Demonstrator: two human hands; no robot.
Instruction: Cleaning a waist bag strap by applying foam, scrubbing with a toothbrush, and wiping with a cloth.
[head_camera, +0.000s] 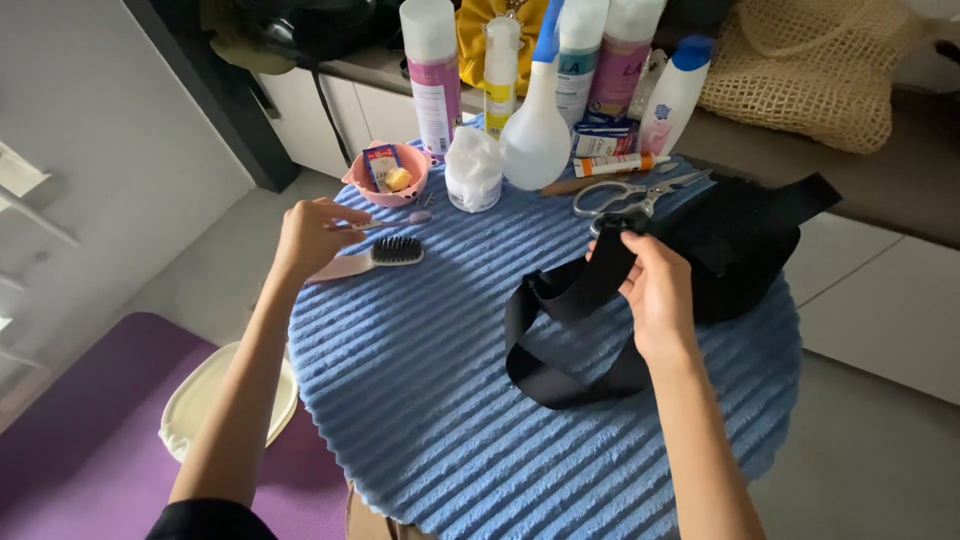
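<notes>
Round table under a ribbed blue fleece cover (450, 420) fills the frame centre. On it at 3 o'clock sits a black fabric bag (745, 250), body lying flat, one flap corner aimed at 2 o'clock toward the table edge. Its wide black webbing strap (560, 345) runs off the bag toward 8 o'clock, long axis roughly 2-to-8, then loops back on itself in a flat open loop near the table centre. Right hand (660, 290) is at the bag end of the strap, fingers clamped on the webbing, thumb on top, strap lifted a little off the cover there. Left hand (310, 238) at 10 o'clock, fingers closed together pinching a thin pale-lilac stick tool (395, 221) that points toward 3 o'clock, tip just beside the bowl. Just below that hand lies a pink-handled brush with black bristles (375, 258), long axis near horizontal, bristle head toward 3 o'clock, touching the cover, not held. At 12 o'clock: cluster of tall white and pink spray cans and bottles (540, 90), a white trigger bottle in front. Steel scissors (630, 195) at 1 o'clock, blades toward 2 o'clock. Small pink plastic bowl (385, 175) at 11 o'clock, white tub of cotton (473, 170) just beside it.
</notes>
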